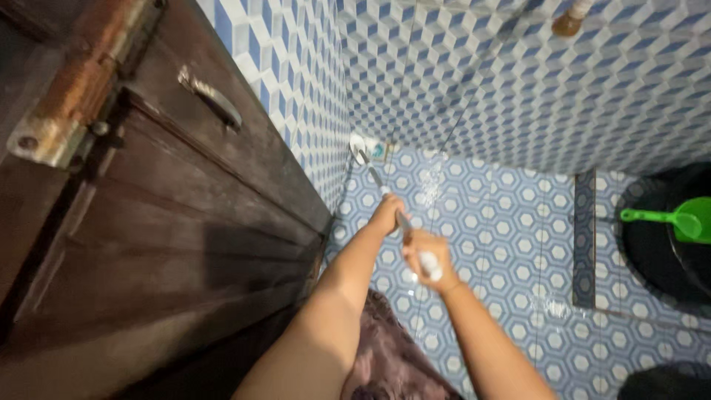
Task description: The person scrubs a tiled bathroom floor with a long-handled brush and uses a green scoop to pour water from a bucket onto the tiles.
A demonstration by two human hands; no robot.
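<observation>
View from above, looking down into a small tiled bathroom. Two bare arms reach forward from the bottom of the frame. The left hand [386, 215] is further along, its grip clenched around the shaft of a long-handled brush [400, 219]. The right hand [429, 255] is nearer the body, its grip clenched around the white end of the same handle. The handle runs diagonally up and to the left from the hands, and the white brush head [358, 146] rests in the corner where the floor meets the two walls, touching or just beside a small square floor drain [378, 150].

The floor [511, 222] is covered in blue and white hexagon-pattern tiles and looks wet, with shiny patches. The walls [474, 81] carry a blue and white cube-pattern tile. On the left, filling much of the frame, stands a dark brown wooden door [170, 244] with a metal handle [211, 96] and a rusty hinge or latch plate [70, 89] at the upper left.

At the right edge sits a large black tub [652, 252] with a bright green plastic scoop [678, 220] lying inside it, well apart from the hands. A brownish pipe fitting [569, 21] juts from the wall at the top right. Dark patterned fabric [389, 355] shows between the arms at the bottom.
</observation>
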